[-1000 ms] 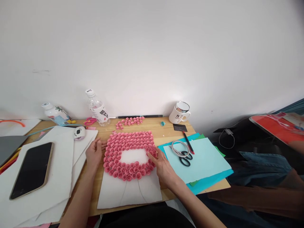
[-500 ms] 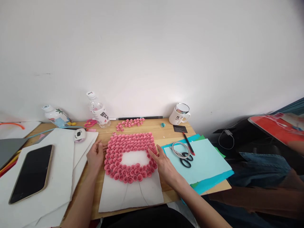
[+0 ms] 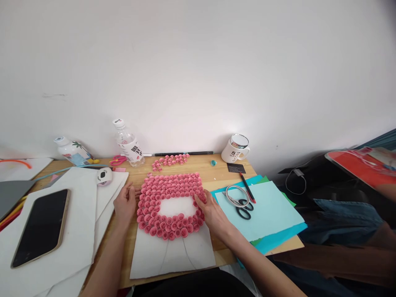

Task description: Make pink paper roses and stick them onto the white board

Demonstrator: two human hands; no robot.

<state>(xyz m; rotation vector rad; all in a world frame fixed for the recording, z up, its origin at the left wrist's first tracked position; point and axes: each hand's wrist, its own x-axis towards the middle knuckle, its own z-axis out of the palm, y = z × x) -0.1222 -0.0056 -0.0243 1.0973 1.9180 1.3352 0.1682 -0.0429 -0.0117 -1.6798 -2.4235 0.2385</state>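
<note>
A white sheet (image 3: 173, 251) lies before me on the wooden table, covered in its upper part by a ring of small pink paper roses (image 3: 170, 187) around a bare white gap. My left hand (image 3: 125, 202) rests open at the left edge of the roses, fingers touching them. My right hand (image 3: 210, 210) lies at the right edge, its fingertips pressed against the roses there. A small loose heap of pink roses (image 3: 170, 159) sits further back near the wall.
Black scissors (image 3: 243, 206) and a red pen (image 3: 246, 187) lie on light blue paper (image 3: 269, 210) at right. A white mug (image 3: 235, 148), two bottles (image 3: 128, 142) and a black pen stand by the wall. A phone (image 3: 41, 227) lies on white sheets at left. Another person sits at far right.
My right hand's fingers shifted slightly up along the right edge of the roses. The view drifted a little; my left hand stayed put.
</note>
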